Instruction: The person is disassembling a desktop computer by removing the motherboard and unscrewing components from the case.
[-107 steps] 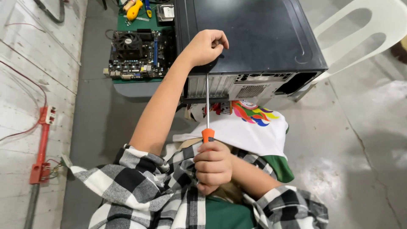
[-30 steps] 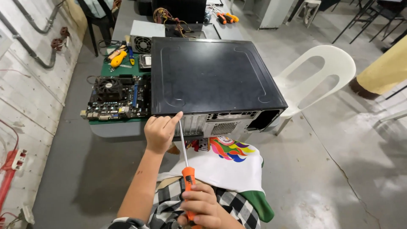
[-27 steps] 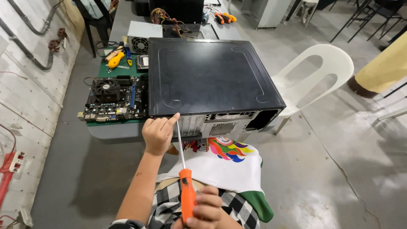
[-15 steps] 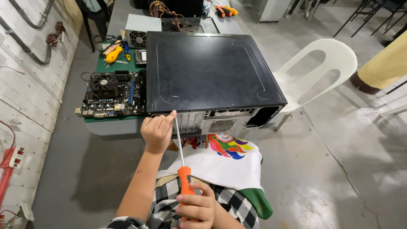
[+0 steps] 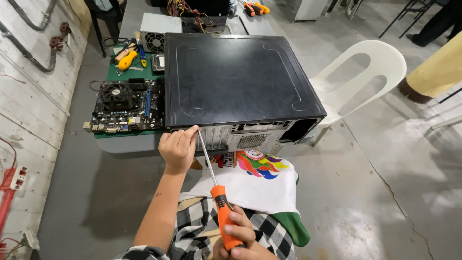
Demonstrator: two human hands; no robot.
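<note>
Now the screwdriver runs long and slanted from the case: tip at the case's near-left rear corner, orange handle well back toward the body. Right hand is wrapped closed around the handle. Left hand, nearer the case, has curled fingers pinching the shaft just beside the tip.

We see a computer case of black painted sheet metal, matt and faintly dusty, with bare grey perforated metal on its rear panel. The screwdriver has a thin, shiny steel shaft and a glossy orange plastic handle with black. Beside the case, the motherboard looks dark and matt. The chair is smooth white plastic, the floor rough, cracked concrete.
</note>
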